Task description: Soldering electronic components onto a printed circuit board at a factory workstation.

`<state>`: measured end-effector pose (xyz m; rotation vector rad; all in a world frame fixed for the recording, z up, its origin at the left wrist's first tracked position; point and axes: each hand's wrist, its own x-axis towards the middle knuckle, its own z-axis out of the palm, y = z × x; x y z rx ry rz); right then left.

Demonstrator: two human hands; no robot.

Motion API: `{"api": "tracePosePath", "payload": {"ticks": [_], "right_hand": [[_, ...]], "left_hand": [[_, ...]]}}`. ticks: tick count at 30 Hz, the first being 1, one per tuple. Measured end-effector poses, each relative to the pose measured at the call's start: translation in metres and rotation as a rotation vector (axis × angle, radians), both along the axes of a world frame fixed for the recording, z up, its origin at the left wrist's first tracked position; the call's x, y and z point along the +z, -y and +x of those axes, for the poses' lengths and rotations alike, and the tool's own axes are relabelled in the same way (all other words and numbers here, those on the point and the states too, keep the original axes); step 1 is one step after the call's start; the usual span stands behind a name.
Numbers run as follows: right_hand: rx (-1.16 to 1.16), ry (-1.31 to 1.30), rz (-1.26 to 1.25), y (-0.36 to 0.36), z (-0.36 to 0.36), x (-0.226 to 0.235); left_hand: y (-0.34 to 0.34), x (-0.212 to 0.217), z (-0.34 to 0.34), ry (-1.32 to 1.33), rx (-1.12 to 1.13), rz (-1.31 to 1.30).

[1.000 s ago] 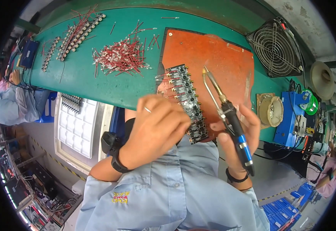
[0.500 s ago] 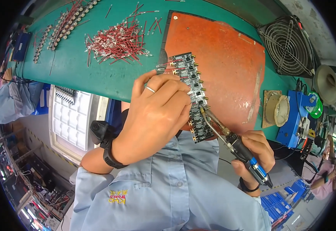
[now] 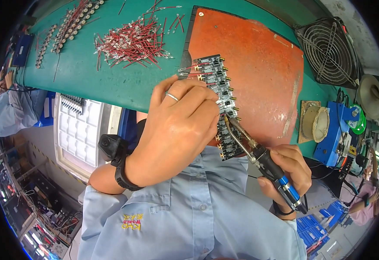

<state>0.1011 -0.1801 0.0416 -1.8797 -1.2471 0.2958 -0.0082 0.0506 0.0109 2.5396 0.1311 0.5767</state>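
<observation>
A strip of small black circuit boards (image 3: 219, 78) lies tilted at the near left part of the orange mat (image 3: 259, 60), brass-coloured pins along its right edge. Two red-wired clear-tipped pieces (image 3: 189, 74) stick out leftward from its far end. My left hand (image 3: 183, 121) bends over the strip's left side, fingers pinched together near its middle; whatever they hold is hidden. In my right hand (image 3: 291, 167) is a soldering iron (image 3: 276, 173) with a black and blue handle and a thin curved metal tube alongside. Its tip meets the strip close to my left fingertips.
Loose red-wired pieces (image 3: 133, 43) are heaped on the green table (image 3: 81, 82). Rows of round metal parts (image 3: 74, 26) lie farther left. A fan (image 3: 328, 52), a solder-like reel (image 3: 317, 123) and a blue device (image 3: 334, 130) stand right. A white compartment tray (image 3: 79, 130) sits lower left.
The view has shifted slightly. Both hands remain at the middle of the strip, and the iron's tip still rests there, its handle barely moved.
</observation>
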Motion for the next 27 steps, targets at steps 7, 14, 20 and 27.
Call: {"api": "tracePosePath", "payload": {"ticks": [7, 14, 20, 27], "right_hand": [[0.036, 0.055, -0.057, 0.002, 0.000, 0.004], [-0.149, -0.025, 0.161, 0.014, 0.001, 0.001], [-0.108, -0.036, 0.118, 0.009, -0.004, -0.001], [-0.066, -0.057, 0.034, 0.004, -0.007, 0.000]], "left_hand": [[0.001, 0.000, 0.001, 0.000, 0.008, 0.003], [0.001, 0.000, 0.000, 0.017, 0.011, 0.017], [0.001, -0.003, 0.001, 0.070, -0.015, -0.001], [0.002, -0.004, 0.001, 0.090, -0.003, 0.003]]}}
